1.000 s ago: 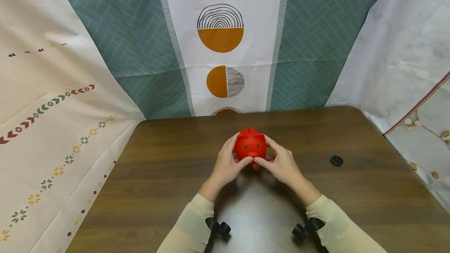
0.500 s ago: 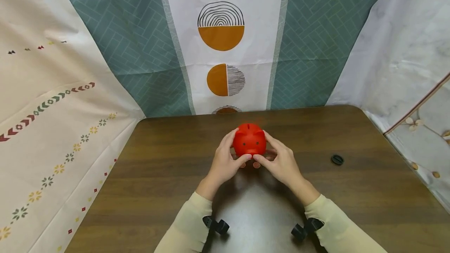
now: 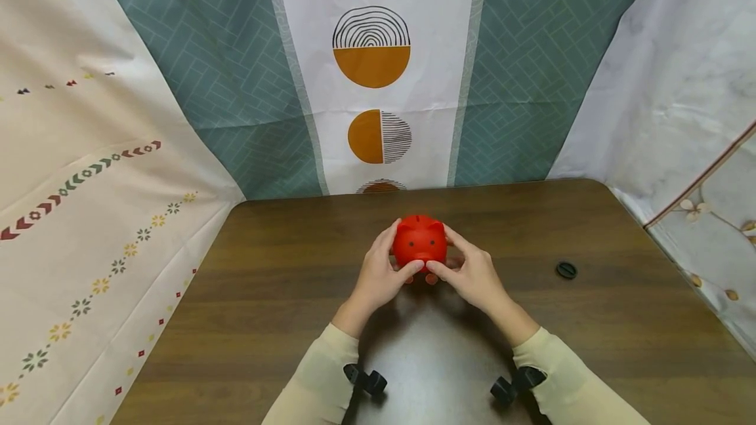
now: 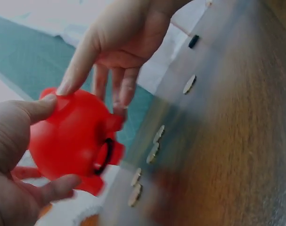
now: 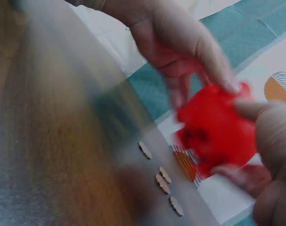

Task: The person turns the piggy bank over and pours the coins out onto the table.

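Note:
A red piggy bank [image 3: 420, 241] is held up over the table between both hands, its snout toward me and its coin slot on top. My left hand [image 3: 378, 274] grips its left side, thumb at the snout. From the other side my right hand [image 3: 469, 274] holds it the same way, the two thumbs nearly meeting. In the left wrist view a dark-edged round hole shows on the piggy bank's underside [image 4: 105, 157]. Small flat tan pieces with wavy edges [image 4: 135, 194] appear beyond the bank, several of them, in both wrist views; the head view does not show them.
A black round plug [image 3: 566, 270] lies on the brown wooden table [image 3: 283, 320], right of the hands. Patterned cloth [image 3: 248, 84] hangs behind the table's back edge and along both sides. A black wrist mount [image 3: 366, 380] sits on each sleeve.
Both hands raised the piggy bank slightly by half a second ago, then brought it back down to about its earlier height. Their grip and the black plug stay the same.

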Demonstrator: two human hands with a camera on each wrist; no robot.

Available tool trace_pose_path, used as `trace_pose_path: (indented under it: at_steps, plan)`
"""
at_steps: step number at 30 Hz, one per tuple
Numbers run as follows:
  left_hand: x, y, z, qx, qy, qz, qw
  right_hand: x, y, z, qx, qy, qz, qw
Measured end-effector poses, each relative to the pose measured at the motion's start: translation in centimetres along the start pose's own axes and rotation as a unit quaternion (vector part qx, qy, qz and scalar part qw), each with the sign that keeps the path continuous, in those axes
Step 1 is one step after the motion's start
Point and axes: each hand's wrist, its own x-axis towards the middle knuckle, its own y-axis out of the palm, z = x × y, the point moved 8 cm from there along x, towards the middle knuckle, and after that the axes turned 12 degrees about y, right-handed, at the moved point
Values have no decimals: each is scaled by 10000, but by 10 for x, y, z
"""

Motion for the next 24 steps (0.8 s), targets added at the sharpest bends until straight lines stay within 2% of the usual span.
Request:
trace_pose_path:
  at_steps: [3,5,7,10,12,24]
  plan:
    - [5,-9,-27,160,956,-358,9947,-6,-12,22,69,-1074,-648,9921]
    - [7,-14,-37,246,1276,-559,9899,-8,-17,31,108,-1372,-919,9862]
    - [7,-14,-37,188,1142,-573,9916,-6,-14,27,231,-1096,-774,9907]
    - [4,-10,-21,89,394,-405,9984,-2,-4,11,352,-171,-297,9988]
    - [3,-8,-14,36,144,-327,9994,-2,1,4,375,164,-140,9991]
    - [3,-3,-3,-147,11,-227,9996,0,1,-3,260,438,-138,9986]
